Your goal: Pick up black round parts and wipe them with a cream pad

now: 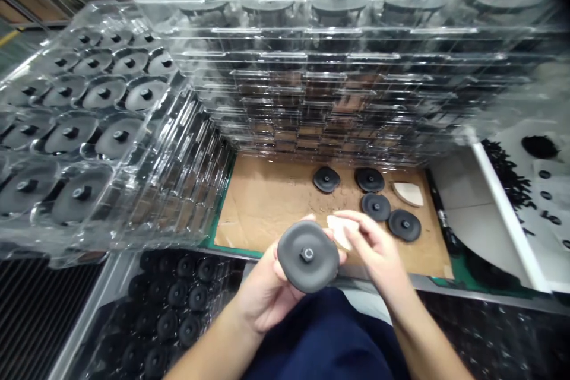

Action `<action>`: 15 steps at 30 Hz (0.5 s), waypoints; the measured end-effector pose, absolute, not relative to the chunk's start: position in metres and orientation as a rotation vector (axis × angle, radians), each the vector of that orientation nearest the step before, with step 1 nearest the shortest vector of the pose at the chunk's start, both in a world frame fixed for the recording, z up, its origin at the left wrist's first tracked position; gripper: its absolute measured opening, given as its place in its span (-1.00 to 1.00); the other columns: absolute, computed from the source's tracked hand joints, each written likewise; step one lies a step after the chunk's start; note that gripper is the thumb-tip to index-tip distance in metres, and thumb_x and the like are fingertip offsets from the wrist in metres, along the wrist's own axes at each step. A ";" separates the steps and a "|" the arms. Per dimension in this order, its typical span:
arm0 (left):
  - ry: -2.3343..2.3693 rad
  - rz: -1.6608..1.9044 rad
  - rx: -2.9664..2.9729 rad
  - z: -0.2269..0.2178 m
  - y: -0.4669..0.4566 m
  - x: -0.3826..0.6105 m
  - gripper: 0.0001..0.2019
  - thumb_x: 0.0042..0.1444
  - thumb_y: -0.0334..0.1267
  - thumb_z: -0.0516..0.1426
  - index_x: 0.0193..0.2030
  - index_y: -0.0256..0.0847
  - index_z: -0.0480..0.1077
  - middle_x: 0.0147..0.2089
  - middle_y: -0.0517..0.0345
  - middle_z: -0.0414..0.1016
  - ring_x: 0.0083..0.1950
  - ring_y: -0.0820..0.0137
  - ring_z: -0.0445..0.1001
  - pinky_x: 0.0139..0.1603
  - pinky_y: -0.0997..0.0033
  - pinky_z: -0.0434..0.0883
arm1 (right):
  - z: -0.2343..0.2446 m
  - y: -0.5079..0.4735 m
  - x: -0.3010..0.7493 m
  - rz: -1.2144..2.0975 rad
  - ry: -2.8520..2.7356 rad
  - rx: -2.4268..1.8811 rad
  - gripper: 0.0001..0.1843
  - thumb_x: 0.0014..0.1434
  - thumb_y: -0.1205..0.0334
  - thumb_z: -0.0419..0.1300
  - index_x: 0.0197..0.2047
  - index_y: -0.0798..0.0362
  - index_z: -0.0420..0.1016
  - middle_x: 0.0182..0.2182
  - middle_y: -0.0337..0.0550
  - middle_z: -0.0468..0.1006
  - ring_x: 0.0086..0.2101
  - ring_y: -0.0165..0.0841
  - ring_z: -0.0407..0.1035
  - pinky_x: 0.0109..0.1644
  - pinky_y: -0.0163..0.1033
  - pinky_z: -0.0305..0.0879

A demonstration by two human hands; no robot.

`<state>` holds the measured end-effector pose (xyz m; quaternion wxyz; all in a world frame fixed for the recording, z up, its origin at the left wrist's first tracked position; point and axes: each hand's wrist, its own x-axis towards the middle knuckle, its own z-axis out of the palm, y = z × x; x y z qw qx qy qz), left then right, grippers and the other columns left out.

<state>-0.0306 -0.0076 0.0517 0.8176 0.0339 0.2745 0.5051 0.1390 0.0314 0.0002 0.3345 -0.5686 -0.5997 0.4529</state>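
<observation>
A dark grey studded disc (291,264) is cradled at six o'clock by the left hand (265,294), its grip curled beneath so the face stays exposed. A pale wedge (341,231) is pinched by the right hand (376,246) against the disc's rim.

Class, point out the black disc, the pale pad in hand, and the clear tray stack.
Black disc (291,255), head view, face left of the stud.
Pale pad (339,231), head view, exposed tip.
Clear tray stack (285,95), head view, front side.

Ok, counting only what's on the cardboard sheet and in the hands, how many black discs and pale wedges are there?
Black discs: 5, one in the left hand
Pale wedges: 2, one at the right hand
Total: 7
</observation>
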 end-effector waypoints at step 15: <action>0.482 1.074 0.280 0.042 -0.018 -0.037 -0.45 0.03 0.16 0.16 0.15 0.02 0.37 0.01 0.08 0.55 -0.16 0.28 0.60 -0.17 0.36 0.50 | -0.007 0.025 0.136 1.058 -1.731 -1.414 -0.74 0.26 0.19 0.06 -0.15 0.02 0.56 -0.20 -0.08 0.53 -0.30 -0.33 0.42 -0.25 -0.24 0.37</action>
